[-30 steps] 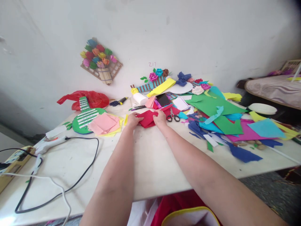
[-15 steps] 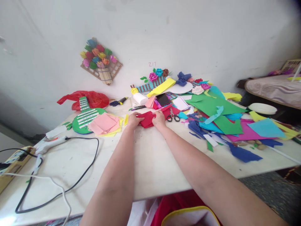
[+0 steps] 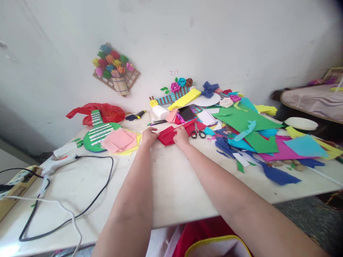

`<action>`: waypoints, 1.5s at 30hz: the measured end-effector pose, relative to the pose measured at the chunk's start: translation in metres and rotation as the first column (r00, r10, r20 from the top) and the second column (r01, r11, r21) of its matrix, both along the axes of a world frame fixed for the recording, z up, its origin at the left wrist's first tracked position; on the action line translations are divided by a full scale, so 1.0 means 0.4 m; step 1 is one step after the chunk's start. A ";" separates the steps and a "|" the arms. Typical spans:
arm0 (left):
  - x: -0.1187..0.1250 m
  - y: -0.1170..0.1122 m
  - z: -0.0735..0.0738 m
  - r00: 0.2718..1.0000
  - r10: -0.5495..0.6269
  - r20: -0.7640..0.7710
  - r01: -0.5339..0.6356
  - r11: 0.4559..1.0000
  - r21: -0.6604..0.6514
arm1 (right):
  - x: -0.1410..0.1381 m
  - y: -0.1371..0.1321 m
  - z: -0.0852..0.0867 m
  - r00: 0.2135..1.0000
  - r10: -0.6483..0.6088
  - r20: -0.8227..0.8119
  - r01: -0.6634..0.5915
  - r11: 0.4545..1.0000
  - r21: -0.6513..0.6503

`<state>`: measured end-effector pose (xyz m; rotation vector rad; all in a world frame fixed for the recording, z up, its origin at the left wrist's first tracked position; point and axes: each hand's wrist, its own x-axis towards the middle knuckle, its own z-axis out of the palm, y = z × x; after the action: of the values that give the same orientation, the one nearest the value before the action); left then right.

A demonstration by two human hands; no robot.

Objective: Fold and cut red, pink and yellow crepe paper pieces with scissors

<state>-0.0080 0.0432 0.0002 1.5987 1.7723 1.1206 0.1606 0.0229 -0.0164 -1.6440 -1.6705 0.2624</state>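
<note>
A folded piece of red crepe paper lies on the white table in front of me. My right hand pinches its right part between thumb and fingers. Just off the paper's left edge is my left hand, its thumb and fingers slightly apart with nothing visible between them. Scissors with dark handles lie right beside my right hand, partly on more red paper. Left of my left hand, a stack of pink paper pieces rests on yellow ones, overlapping a green guitar-shaped craft.
A glue gun with a looping black cord lies at left, near a power strip. Pliers, a dark phone and a white roll stand behind. Colourful paper scraps, including a green sheet, cover the right side.
My left hand has come off the red paper and shifted a little left, over where a yellow scrap showed. My right hand keeps its hold on the paper.
</note>
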 end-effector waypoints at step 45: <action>0.028 -0.020 0.009 0.748 -0.052 -0.661 0.185 0.974 0.133 | -0.012 -0.019 0.004 0.951 0.164 0.261 -0.187 0.980 0.066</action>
<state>0.0031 0.0350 0.0036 2.4101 1.9653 0.7155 0.1557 0.0154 -0.0149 -1.5128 -1.9967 0.0609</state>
